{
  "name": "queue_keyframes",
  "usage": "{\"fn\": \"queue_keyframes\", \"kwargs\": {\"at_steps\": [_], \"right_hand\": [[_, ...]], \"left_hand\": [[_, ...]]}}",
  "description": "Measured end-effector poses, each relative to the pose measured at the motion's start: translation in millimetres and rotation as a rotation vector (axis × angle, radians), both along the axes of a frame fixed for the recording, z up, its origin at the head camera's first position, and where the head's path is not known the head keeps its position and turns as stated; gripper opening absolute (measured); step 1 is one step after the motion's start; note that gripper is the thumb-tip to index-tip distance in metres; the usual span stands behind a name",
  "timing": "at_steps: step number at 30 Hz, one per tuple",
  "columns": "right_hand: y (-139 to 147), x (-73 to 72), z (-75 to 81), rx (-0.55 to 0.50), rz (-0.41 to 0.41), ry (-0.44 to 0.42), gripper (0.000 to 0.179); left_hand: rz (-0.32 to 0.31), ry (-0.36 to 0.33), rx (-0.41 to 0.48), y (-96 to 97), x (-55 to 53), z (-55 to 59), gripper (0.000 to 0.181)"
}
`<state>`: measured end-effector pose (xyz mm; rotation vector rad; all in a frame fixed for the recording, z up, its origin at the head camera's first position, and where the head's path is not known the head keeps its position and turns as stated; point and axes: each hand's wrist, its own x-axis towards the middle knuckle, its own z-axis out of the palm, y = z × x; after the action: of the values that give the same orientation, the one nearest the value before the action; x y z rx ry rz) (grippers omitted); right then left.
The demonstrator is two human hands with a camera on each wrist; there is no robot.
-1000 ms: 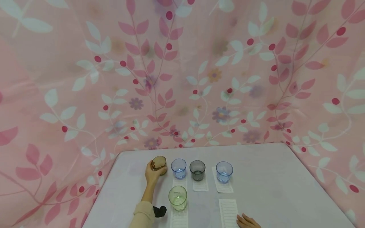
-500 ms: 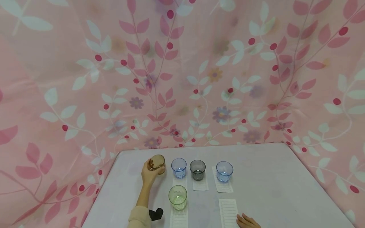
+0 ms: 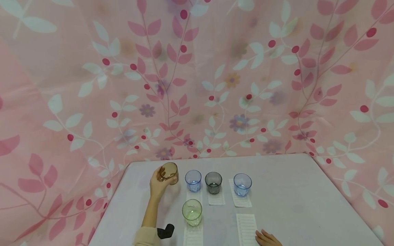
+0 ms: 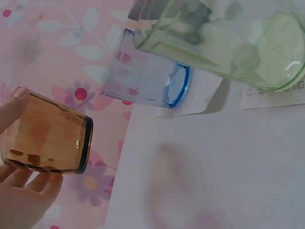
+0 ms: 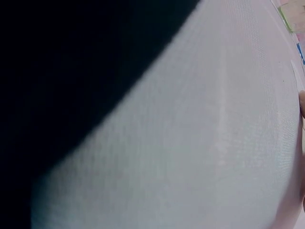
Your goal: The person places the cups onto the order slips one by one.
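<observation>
My left hand (image 3: 158,184) grips an amber drinking glass (image 3: 169,173) at the far left of the table, thumb on one side and fingers on the other. In the left wrist view the amber glass (image 4: 50,133) shows clear of the tabletop, with nothing visible inside. To its right stand a blue glass (image 3: 193,181), a dark grey glass (image 3: 213,183) and a second blue glass (image 3: 242,185). A green glass (image 3: 192,212) stands nearer, in front of the first blue one. My right hand (image 3: 267,238) rests on the table at the near edge, fingers extended, beside a paper slip (image 3: 247,228).
Printed paper slips lie under or just in front of the standing glasses, such as the slip (image 3: 216,199) by the grey glass. A pink floral curtain (image 3: 197,102) hangs behind and beside the white table (image 3: 295,198). A black wrist piece (image 3: 165,231) sticks out from the left sleeve.
My left hand has raised the amber glass and moved it slightly left and away from the blue glass. My right hand and the other glasses stay put.
</observation>
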<state>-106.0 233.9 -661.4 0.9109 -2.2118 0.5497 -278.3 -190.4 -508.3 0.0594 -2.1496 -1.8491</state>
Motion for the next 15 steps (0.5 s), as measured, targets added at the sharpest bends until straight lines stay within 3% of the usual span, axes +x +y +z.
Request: {"fn": "queue_keyframes", "kwargs": {"at_steps": [11,15], "right_hand": [[1,0.0,0.7,0.027,-0.013,0.009,0.086],[1,0.8,0.5,0.028,-0.052,-0.006,0.096]], "left_hand": [[-0.108,0.034,-0.005,5.5,4.6,27.1,0.076],[-0.172,0.044,0.012,11.6,11.2,44.9,0.073]]}}
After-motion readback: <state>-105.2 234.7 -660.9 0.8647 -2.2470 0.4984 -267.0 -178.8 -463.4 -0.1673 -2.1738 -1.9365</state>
